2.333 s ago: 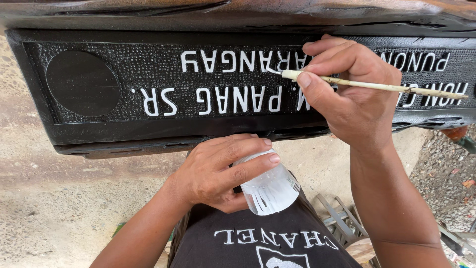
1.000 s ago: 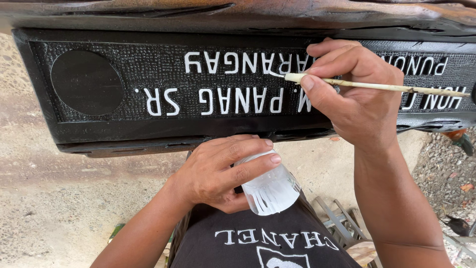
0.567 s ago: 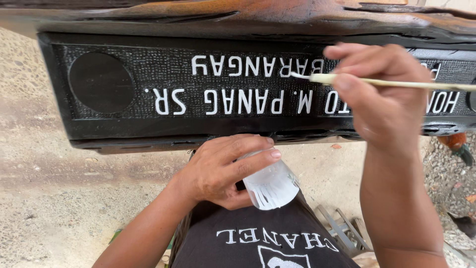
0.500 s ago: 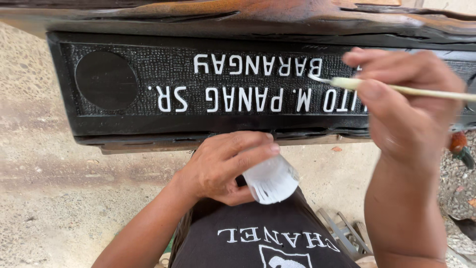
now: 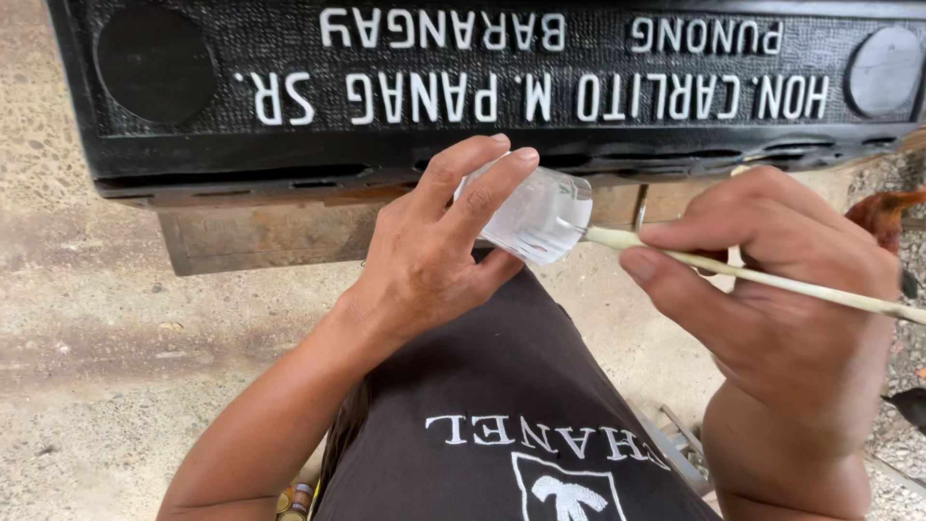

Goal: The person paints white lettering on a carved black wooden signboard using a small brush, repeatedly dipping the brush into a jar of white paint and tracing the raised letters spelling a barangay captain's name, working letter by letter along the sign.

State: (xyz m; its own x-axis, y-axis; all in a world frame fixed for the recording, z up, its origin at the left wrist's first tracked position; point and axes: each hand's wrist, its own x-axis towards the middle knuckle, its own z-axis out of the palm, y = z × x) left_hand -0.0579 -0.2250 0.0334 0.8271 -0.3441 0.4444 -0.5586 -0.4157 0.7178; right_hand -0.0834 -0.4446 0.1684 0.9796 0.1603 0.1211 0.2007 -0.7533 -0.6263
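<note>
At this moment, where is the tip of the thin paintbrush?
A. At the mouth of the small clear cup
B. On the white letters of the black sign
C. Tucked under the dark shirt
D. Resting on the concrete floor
A: the paintbrush, held in the right hand, has its tip at the mouth of the paint-smeared cup gripped by the left hand.

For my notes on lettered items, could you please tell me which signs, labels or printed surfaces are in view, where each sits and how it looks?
Long black carved sign board: across the top, textured face, two rows of raised white letters, a round disc at each end.
Black shirt print: bottom centre, white lettering above a white emblem.
Small clear plastic cup: held in the left hand, white-smeared, no label visible.
</note>
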